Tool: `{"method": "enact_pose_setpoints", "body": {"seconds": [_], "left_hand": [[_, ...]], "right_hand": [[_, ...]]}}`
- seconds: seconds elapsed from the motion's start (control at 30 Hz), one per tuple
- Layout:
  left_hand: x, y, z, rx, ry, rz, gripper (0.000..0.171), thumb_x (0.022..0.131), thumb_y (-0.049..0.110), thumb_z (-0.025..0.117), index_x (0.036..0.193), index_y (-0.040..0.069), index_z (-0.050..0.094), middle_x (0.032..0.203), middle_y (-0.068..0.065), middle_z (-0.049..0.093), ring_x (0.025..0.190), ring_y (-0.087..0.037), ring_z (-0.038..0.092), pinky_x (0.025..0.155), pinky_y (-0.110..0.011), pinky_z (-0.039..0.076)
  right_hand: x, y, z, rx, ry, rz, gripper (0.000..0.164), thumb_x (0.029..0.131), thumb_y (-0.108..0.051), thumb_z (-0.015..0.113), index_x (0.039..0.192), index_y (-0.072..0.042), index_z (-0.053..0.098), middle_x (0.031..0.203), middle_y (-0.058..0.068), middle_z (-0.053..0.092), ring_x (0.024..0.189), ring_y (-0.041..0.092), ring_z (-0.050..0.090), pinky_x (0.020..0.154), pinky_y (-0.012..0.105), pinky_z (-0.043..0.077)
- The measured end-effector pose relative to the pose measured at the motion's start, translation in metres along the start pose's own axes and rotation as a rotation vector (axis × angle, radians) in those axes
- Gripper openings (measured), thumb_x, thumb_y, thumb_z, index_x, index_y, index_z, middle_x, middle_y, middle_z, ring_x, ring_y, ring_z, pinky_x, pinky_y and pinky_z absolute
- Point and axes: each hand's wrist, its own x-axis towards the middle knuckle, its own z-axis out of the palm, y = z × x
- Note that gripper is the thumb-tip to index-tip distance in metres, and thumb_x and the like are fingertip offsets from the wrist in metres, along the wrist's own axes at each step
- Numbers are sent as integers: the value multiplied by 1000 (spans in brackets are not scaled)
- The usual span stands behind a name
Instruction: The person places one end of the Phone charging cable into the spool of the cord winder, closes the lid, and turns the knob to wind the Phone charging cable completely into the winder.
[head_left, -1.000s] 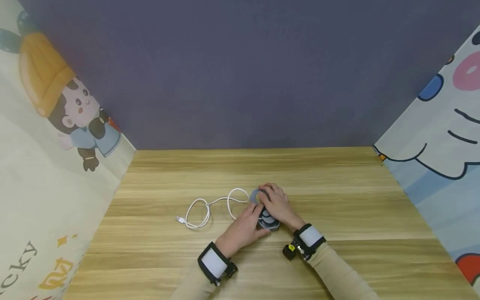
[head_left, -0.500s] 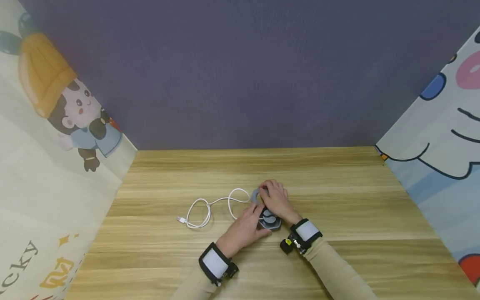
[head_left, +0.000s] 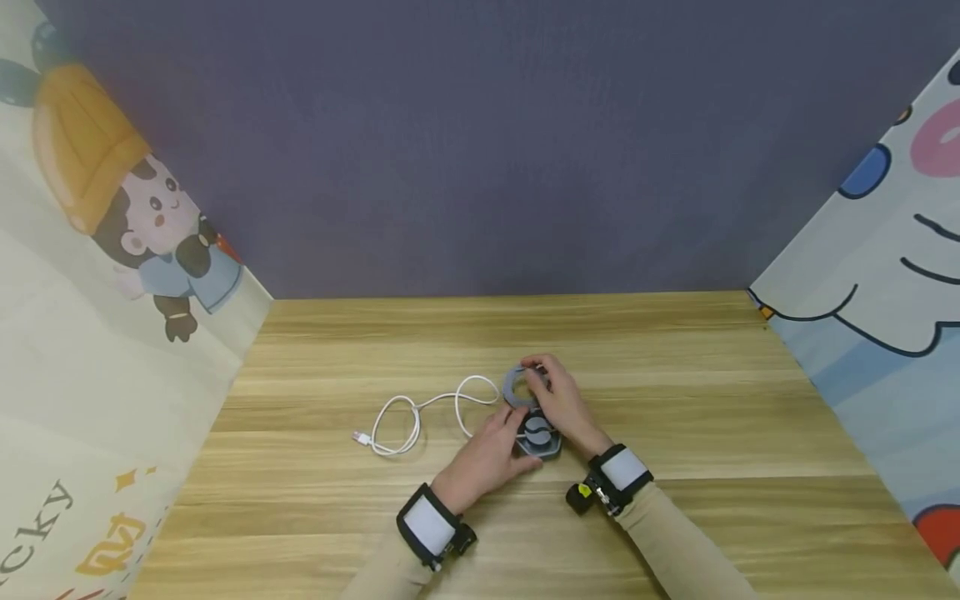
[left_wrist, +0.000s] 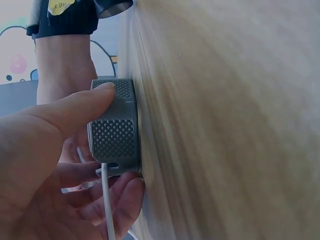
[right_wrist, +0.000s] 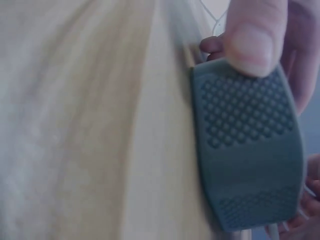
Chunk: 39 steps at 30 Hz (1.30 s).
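Note:
My left hand [head_left: 483, 462] holds a grey many-sided cable winder [head_left: 538, 446] on the table, its thumb on the near side and fingers at the left. Knobbly textured panels cover the winder's [left_wrist: 114, 137] sides in the left wrist view. A round hub with an S-shaped groove sits in its top. Just behind the winder, my right hand [head_left: 562, 404] pinches a grey ring [head_left: 512, 387] between thumb and fingers. A white USB cable [head_left: 416, 408] runs into the winder from the left. In the right wrist view the left thumb presses the winder's [right_wrist: 250, 165] side.
The cable lies in loose loops left of the hands, ending at a USB plug [head_left: 362, 438]. A wood-grain table [head_left: 675, 375] lies below. A dark back wall [head_left: 480, 167] and printed side panels [head_left: 885, 333] surround it.
The right hand has shifted slightly, its fingers drawing together at the ring's right side. More of the ring, its hole and the winder's hub now shows. The left hand stays still.

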Motion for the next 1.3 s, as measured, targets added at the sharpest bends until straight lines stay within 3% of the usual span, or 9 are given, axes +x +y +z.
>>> {"method": "enact_pose_setpoints", "body": {"seconds": [0.23,0.5,0.73,1.0,1.3], "left_hand": [[0,0,0,-14,-3,-18,83,89,39,81,153,0,43,149,-20,51,133,-33,55,112,-45,48],[0,1,1,-31,17,-36,85,87,39,83,151,0,45,143,-19,55,128,-31,58,110,-44,50],[1,2,1,-38,15,-71,85,85,41,84,149,-1,48,142,-19,57,128,-31,59,108,-44,52],[1,5,-1,-63,15,-113,87,84,41,86,149,-2,48,145,-19,58,130,-32,59,108,-48,50],[1,6,-1,-83,17,-147,85,82,42,87,146,-1,52,138,-19,61,125,-32,61,104,-49,52]], "right_hand": [[-6,-4,-7,59,6,-3,30,108,-18,54,134,-7,63,127,10,67,107,25,61,91,37,53],[-13,-1,-13,84,8,-34,26,107,-14,56,130,-6,65,125,11,70,111,28,65,99,49,54],[-19,-6,-20,93,-9,-44,20,106,-10,57,123,-7,67,123,10,70,116,28,65,103,51,54],[-27,-10,-26,43,-25,-95,17,104,-3,56,118,-5,67,119,11,71,118,30,65,104,51,54],[-40,-11,-33,-80,-53,-185,18,97,3,65,111,-8,68,113,5,72,111,25,68,99,47,57]]}}
